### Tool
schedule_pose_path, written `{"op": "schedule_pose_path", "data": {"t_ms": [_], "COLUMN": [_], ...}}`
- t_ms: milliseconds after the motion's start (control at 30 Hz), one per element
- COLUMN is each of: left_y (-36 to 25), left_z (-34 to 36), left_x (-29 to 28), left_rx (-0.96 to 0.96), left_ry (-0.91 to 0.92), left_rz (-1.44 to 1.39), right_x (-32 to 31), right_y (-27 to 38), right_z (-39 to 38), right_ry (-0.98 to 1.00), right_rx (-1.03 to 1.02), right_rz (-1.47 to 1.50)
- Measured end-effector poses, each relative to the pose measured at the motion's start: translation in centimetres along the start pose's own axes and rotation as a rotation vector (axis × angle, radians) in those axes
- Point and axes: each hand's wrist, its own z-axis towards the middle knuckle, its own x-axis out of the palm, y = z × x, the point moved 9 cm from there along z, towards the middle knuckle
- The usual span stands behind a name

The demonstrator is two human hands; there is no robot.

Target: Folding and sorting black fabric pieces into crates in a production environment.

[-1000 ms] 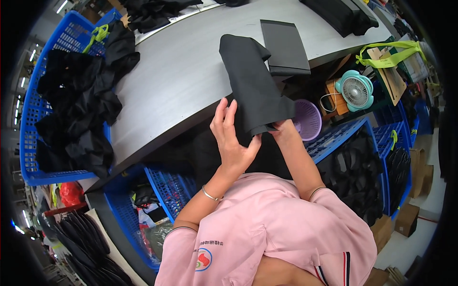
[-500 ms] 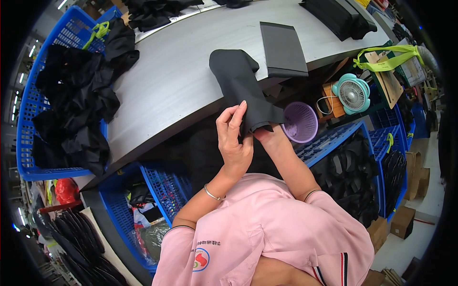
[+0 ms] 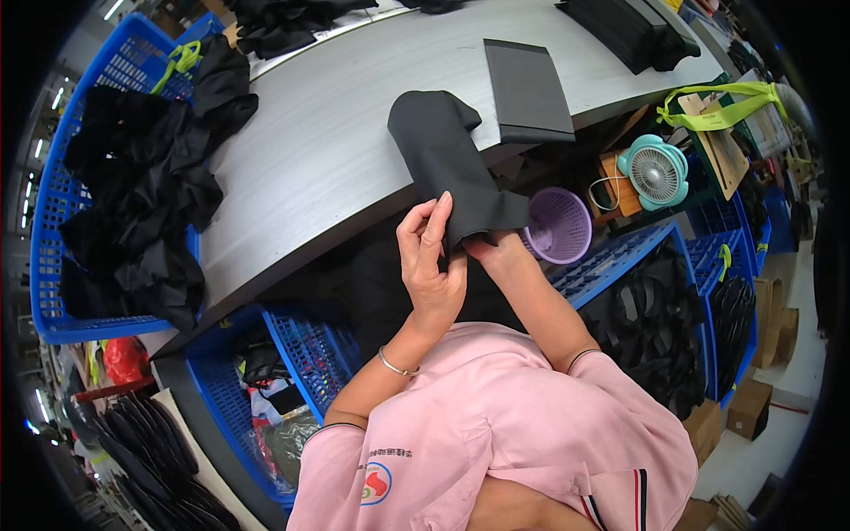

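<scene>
A long piece of black fabric [image 3: 438, 155] with a rounded upper end extends from my hands over the front edge of the grey table [image 3: 319, 124]. My left hand [image 3: 429, 265] grips its lower left edge, index finger lying along the cloth. My right hand [image 3: 487, 243] is up under the lower end of the fabric, its fingers hidden. A dark grey flat panel [image 3: 531, 88] lies on the table beyond, to the right of the fabric.
Blue crates [image 3: 42, 230] with black cloth stand left, below and right. A purple bin [image 3: 571, 226], turquoise fan [image 3: 652, 174] and yellow-green strap [image 3: 726, 111] are right of the table. Black bundles [image 3: 620, 35] lie at the back; cartons [image 3: 748, 407] sit on the floor.
The fabric and both hands have shifted left and the fabric's top is lower. My left fingers now press closer on the cloth, and my right hand is tucked further beneath it.
</scene>
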Motion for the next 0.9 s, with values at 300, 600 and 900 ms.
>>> {"op": "schedule_pose_path", "data": {"t_ms": [300, 600, 900], "left_y": [0.9, 13.5, 17.5], "left_z": [0.2, -2.4, -5.6], "left_x": [-2.9, -5.0, 0.7], "left_rx": [-0.025, -0.643, -0.923], "left_ry": [-0.032, -0.275, -0.190], "left_rz": [0.020, -0.348, -0.829], "right_x": [-1.9, 0.3, 3.6], "right_y": [0.1, -0.3, -3.6], "right_z": [3.2, 5.6, 3.3], "right_ry": [-0.196, 0.099, -0.066], "right_rx": [-0.116, -0.173, -0.987], "right_rz": [-0.314, -1.241, -2.302]}}
